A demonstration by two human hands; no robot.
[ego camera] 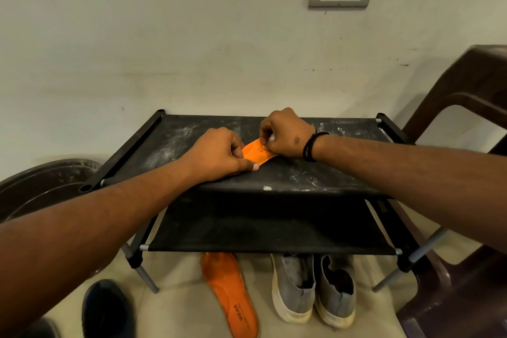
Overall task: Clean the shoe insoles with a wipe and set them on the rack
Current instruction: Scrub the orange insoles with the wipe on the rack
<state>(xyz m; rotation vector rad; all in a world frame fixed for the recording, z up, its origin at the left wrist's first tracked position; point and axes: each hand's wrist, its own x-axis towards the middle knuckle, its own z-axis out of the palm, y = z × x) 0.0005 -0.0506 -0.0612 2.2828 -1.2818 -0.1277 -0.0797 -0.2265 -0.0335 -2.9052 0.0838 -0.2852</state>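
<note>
Holding an orange insole [256, 152] down on the top shelf of the black rack [301, 173], the person works with both hands close together. The left hand [219, 155] curls over the near end of the insole, fingers bent round its edge and thumb stretched along the shelf fabric. The right hand [285, 134], with a black wristband [311, 147] behind it, has its fingertips drawn together on the far end, pinching something small and pale there; whether that is a wipe is too small to tell. Only a short strip of orange shows between the two grips, lying flat on the dusty fabric. This looks like the wiping step on the first insole, or its settling into place on the shelf. Well below the hands, a second insole [230, 293] lies on the floor under the rack, just beside a pair of grey shoes [312, 288]. The next move probably calls for letting go of this insole so it rests flat, then reaching down under the lower shelf for the one on the floor.
</note>
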